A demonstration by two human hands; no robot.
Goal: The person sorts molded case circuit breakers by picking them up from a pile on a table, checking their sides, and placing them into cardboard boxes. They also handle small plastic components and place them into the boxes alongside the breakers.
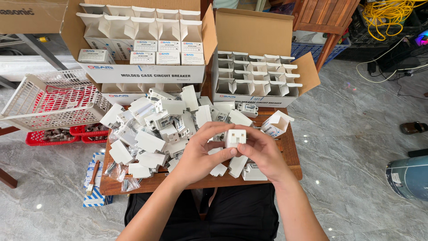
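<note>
Both hands meet over the near edge of a small wooden table (292,151), closed around one small white plastic block (235,138). The left hand (200,154) curls under and around its left side, thumb pressed to its lower face; the right hand (265,151) grips it from the right, fingertips on its top and side. Just beyond the left hand lies a heap of white breaker bodies (156,129) — some touch its knuckles. Beyond the right hand stands a small open white carton (275,124). Farther off sit two open cardboard boxes (254,62) of cartons, and well left of the left hand, a white plastic basket (49,100).
</note>
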